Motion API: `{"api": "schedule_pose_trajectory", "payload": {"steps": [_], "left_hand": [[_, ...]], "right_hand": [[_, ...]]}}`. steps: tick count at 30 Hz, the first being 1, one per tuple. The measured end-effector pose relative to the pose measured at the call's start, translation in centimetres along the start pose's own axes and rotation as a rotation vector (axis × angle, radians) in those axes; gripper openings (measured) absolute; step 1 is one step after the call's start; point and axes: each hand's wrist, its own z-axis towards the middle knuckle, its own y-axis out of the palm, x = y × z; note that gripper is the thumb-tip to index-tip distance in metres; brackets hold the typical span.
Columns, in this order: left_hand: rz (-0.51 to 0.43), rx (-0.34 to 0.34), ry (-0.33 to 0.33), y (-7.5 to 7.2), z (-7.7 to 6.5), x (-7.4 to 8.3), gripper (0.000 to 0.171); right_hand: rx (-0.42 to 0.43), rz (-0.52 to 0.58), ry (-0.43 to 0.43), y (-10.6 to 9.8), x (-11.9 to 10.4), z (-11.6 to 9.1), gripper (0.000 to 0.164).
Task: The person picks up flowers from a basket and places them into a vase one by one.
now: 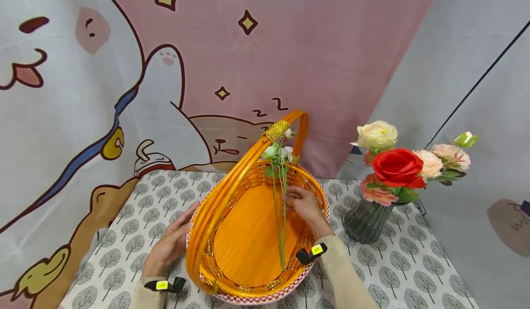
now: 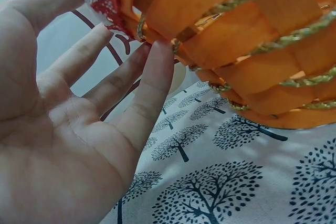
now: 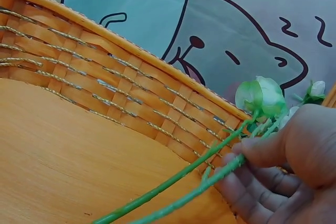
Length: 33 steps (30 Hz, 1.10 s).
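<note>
An orange woven basket [image 1: 248,235] with a tall arched handle stands in the middle of the table. Inside it, my right hand [image 1: 305,208] pinches a green stem [image 3: 223,171] between thumb and finger; pale blooms [image 1: 286,152] top this artificial flower. Alongside runs the stem of a greenish-white rose [image 3: 262,98], its head close by my fingers in the right wrist view. Both stems slant over the basket's flat floor. My left hand [image 1: 167,247] rests at the basket's left outer side, its fingers [image 2: 157,72] extended against the red-and-white rim trim and the weave.
To the right stands a dark ribbed glass vase [image 1: 366,221] holding a red rose [image 1: 398,167], a cream rose [image 1: 377,135] and several pink blooms. A tree-print cloth [image 1: 136,226] covers the table. Behind hangs a cartoon backdrop [image 1: 331,47], near the basket handle.
</note>
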Motion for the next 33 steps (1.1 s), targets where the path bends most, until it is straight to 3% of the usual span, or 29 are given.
{"api": "schedule_pose_trajectory", "payload": {"steps": [6,27,33], "left_hand": [[-0.015,-0.003,-0.003,-0.02,0.03,-0.05,0.060],[-0.071,-0.005,-0.007,0.14,-0.09,0.06,0.060],[-0.088,-0.001,-0.006,0.16,-0.10,0.01,0.060]], "right_hand": [[-0.027,0.052,-0.021,-0.05,-0.27,-0.17,0.037],[-0.103,0.063,-0.174,-0.18,-0.31,-0.53,0.035],[-0.178,0.101,-0.242,-0.31,-0.10,-0.69,0.037]]}}
